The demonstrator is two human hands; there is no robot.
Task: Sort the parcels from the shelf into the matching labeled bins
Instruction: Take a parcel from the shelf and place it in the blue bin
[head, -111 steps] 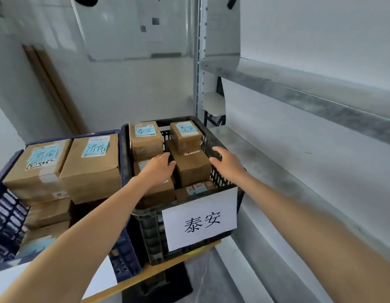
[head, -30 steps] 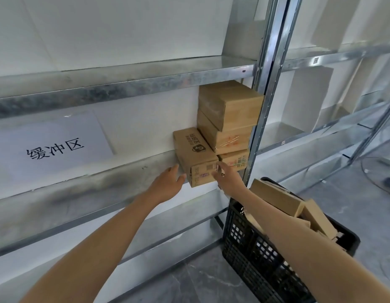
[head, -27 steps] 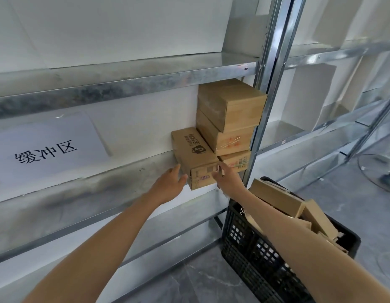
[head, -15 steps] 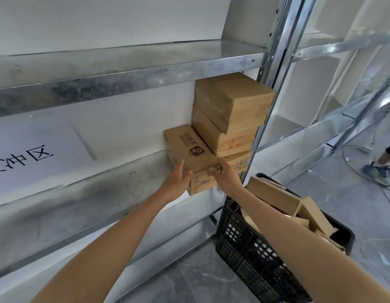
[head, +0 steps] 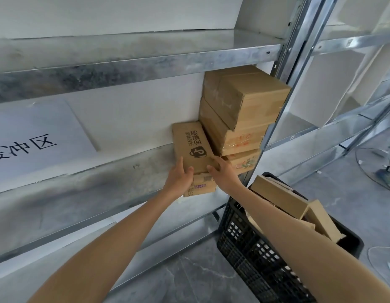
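A grey metal shelf [head: 102,182] carries a printed parcel [head: 190,143] just beside a stack [head: 244,110] of boxes. The left hand [head: 178,179] and right hand [head: 223,173] each clamp their grip on the parcel's near end, above a black crate [head: 250,252].

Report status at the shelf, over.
Both hold box: left grip, right grip, at its near end. Box overhangs shelf edge, against stack on its right. Way out looks free.

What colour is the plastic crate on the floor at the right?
Black crate, seen best in the head view.
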